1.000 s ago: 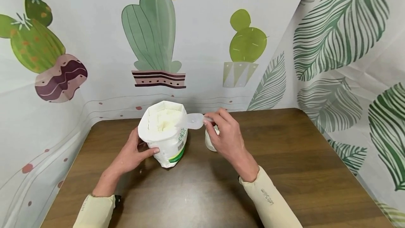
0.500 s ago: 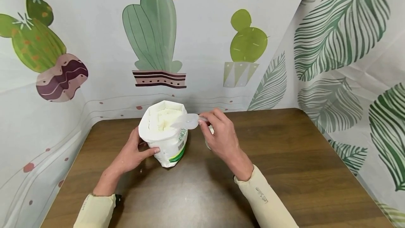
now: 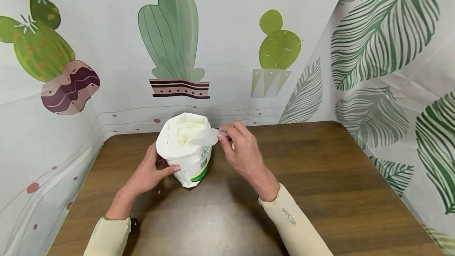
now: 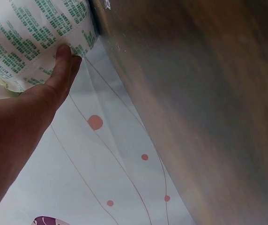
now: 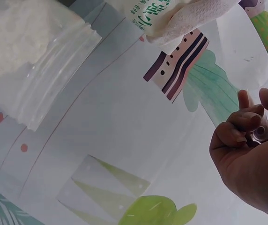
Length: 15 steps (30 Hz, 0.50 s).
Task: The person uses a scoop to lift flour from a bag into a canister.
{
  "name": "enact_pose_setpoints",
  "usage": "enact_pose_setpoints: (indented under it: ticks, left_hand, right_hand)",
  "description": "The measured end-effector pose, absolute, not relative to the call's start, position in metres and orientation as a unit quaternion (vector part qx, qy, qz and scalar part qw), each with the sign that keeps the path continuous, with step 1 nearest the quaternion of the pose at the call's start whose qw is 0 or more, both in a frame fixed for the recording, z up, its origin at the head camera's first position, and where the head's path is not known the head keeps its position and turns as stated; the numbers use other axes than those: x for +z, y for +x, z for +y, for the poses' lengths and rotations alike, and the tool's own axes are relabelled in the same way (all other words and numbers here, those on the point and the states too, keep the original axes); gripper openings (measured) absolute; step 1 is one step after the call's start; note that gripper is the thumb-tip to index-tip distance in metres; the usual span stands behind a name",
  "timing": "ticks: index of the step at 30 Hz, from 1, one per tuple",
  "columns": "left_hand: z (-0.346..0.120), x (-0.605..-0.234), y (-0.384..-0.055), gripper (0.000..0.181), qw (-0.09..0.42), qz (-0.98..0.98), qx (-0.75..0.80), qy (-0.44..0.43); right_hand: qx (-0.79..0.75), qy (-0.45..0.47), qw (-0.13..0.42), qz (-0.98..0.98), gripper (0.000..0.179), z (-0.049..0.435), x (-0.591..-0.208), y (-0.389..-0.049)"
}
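Note:
A white flour bag with green print stands upright on the table, its rim folded out and pale powder inside. My left hand grips its left side, thumb in front and fingers behind. In the left wrist view those fingers press against the green-printed side. My right hand pinches the handle of a translucent plastic scoop, whose bowl lies over the bag's right rim, the tip reaching above the powder. Behind the right hand, a clear container with a ridged rim and white contents is mostly hidden in the head view.
The brown wooden table stretches to the right and front of the bag. Close behind its back edge hangs a white cloth with cactus and leaf prints.
My right hand has moved left with the scoop, bringing its bowl further over the bag's opening and covering more of the container behind it. The left hand and the bag stay put.

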<state>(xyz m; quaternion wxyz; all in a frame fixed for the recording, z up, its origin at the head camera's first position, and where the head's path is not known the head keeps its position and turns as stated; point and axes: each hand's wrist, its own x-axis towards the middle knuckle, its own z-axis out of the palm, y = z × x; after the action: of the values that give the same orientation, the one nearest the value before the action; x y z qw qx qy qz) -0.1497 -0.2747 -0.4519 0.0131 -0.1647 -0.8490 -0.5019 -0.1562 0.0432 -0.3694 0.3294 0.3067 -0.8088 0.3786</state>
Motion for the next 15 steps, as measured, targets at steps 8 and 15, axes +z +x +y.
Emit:
enact_pose_setpoints:
  ticks: [8, 15]
  left_hand:
    - [-0.2760, -0.4525, -0.1514, 0.097, 0.012, -0.845, -0.508, -0.166]
    - [-0.2764, -0.4526, -0.1511, 0.098, 0.013, -0.843, -0.511, -0.166]
  right_hand:
    - [0.373, 0.301, 0.323, -0.816, 0.008, 0.0375, -0.3694, -0.1570]
    - [0.368, 0.306, 0.317, -0.819, 0.010, 0.0331, -0.3700, -0.1581]
